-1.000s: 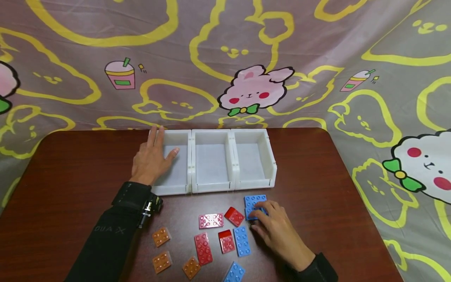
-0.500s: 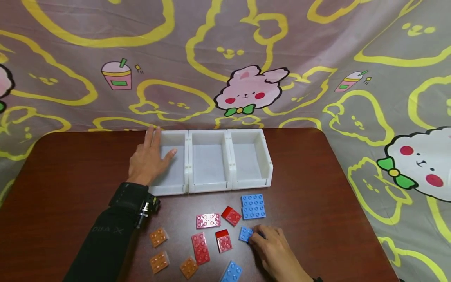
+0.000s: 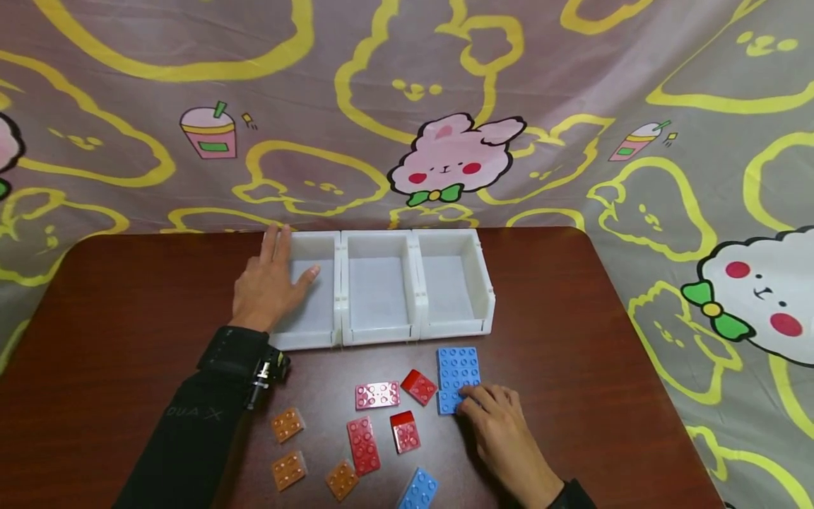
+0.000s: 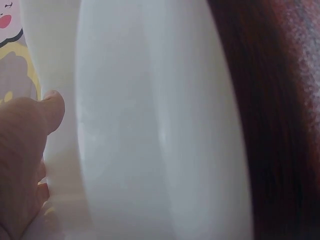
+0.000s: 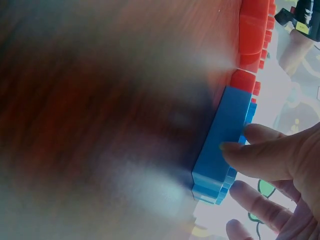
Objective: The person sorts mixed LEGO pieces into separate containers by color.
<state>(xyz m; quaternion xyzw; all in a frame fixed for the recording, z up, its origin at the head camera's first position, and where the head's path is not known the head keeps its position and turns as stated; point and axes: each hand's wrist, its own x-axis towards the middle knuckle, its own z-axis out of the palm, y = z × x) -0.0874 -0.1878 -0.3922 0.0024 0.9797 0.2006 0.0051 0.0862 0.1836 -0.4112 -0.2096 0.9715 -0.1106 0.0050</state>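
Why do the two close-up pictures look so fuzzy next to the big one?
Head view: evenly lit and sharp, the table and loose bricks crisp, with a soft sheen on the wood. Left wrist view: so close to the white bin that it shows as a pale blur beside the left hand. Right wrist view: the tabletop smears out of focus; only the blue brick and the fingertips are fairly clear.

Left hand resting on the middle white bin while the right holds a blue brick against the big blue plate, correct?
Not the middle one. The head view shows the left hand on the leftmost white bin. The right hand does hold a blue brick against the big blue plate.
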